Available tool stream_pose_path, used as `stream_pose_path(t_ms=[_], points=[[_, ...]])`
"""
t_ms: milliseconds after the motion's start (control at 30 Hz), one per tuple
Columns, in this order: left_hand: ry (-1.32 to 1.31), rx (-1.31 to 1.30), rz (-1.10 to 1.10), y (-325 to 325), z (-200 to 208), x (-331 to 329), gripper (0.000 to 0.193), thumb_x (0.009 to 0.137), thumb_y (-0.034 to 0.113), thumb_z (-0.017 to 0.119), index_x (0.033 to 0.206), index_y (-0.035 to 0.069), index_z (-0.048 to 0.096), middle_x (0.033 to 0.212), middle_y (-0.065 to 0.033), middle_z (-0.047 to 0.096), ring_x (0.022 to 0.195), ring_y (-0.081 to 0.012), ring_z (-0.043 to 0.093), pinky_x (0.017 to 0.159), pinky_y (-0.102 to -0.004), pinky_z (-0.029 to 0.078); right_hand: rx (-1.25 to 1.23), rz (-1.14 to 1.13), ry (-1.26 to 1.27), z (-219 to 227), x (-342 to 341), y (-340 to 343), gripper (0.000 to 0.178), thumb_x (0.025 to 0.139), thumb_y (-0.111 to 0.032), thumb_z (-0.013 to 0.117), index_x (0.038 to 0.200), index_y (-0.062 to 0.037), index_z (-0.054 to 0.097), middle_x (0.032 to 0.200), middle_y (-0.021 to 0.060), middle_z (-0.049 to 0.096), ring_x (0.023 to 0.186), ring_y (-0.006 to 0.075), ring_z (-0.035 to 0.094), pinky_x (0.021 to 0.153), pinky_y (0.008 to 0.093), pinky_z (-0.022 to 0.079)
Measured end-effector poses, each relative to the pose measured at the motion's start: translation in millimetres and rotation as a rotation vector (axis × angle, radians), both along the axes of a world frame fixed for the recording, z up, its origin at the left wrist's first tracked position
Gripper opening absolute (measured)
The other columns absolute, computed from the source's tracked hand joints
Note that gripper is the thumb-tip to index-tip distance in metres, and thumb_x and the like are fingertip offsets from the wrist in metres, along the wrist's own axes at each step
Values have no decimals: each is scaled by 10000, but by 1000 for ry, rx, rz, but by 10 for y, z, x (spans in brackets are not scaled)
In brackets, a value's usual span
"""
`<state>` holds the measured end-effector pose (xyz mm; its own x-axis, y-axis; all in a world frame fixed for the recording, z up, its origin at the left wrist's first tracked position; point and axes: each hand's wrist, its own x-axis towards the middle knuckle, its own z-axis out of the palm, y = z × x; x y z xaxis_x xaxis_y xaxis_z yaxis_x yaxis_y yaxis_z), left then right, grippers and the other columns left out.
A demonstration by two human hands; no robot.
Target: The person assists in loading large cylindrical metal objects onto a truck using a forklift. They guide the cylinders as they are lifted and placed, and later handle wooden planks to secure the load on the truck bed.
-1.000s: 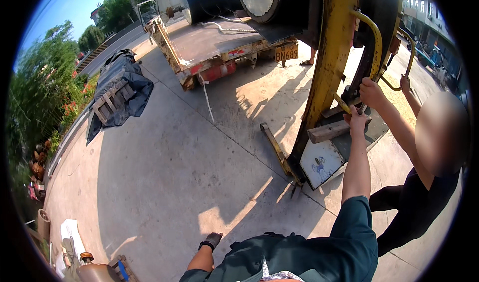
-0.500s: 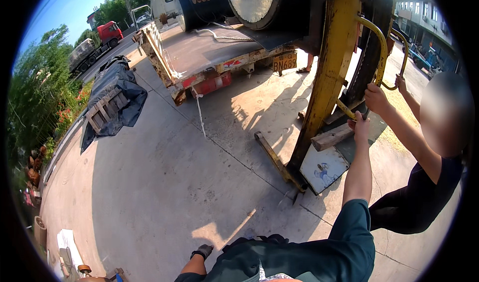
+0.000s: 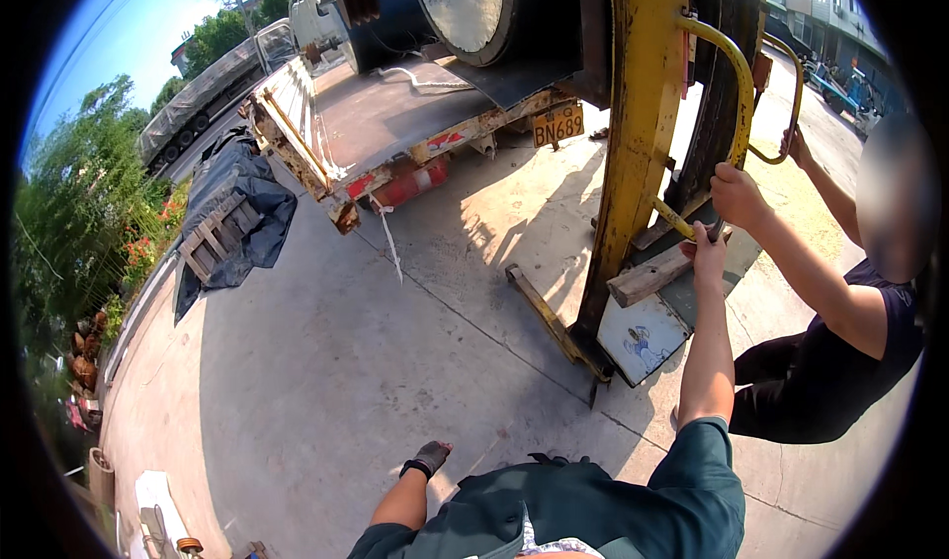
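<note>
My right hand (image 3: 704, 251) is closed around a short yellow handle bar (image 3: 673, 218) on a hand-pushed lift. The lift has a worn yellow mast (image 3: 638, 114). My left hand (image 3: 430, 455), in a dark glove, hangs low over the concrete, fingers loose and nothing seen in it. Beside me on the right, a co-worker's hand (image 3: 739, 193) grips the lift's curved yellow rail (image 3: 741, 75); their other hand (image 3: 797, 150) is at a second rail. A wooden block (image 3: 647, 275) rests at the lift's base, above a white panel (image 3: 641, 342).
A flatbed truck (image 3: 395, 129) stands ahead, carrying large black drums (image 3: 544, 15). A white strap (image 3: 391, 243) dangles off its rear. The lift's leg (image 3: 549, 312) juts over the concrete floor (image 3: 326, 361). Dark tarpaulin and a wooden pallet (image 3: 217, 233) lie left.
My left hand has come up and further into view. The view has shifted slightly; my right hand keeps its grip. On the road, the red truck cab is gone from sight and a long covered trailer shows.
</note>
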<state>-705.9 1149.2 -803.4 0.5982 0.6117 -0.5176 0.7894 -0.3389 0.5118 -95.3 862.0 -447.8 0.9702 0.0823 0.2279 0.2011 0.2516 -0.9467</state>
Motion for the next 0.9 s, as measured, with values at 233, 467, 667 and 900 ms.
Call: stream_pose_path(t_ms=[233,467,667,900], points=[[155,-54,-76,-292,-132,146,523,947,505,477,1009,30,687,1059,-179,692,1046,-351,619,912,-425,446,-18,36,-33,50,11,-31,245,959,-251,642,1009,-13,608,797,50,646,604,137,656,566,254,522],[240,-24,-27,-457,40,82,520,950,502,479,1111,51,681,1149,-183,676,1137,-358,598,976,-422,433,-13,72,-98,19,81,-13,242,951,-222,648,1011,10,626,803,53,651,631,117,648,590,244,523],[237,-10,-66,-598,165,190,528,961,507,452,1131,61,678,1178,-178,667,1169,-353,582,1004,-426,418,23,41,-130,51,82,37,227,943,-208,656,974,16,635,795,54,650,621,114,642,586,240,520],[285,-46,-61,-719,253,337,563,974,509,423,1182,36,646,1249,-190,627,1227,-346,542,1029,-427,402,55,11,-102,-37,185,118,204,938,-183,656,975,17,638,799,50,652,614,112,638,587,241,531]])
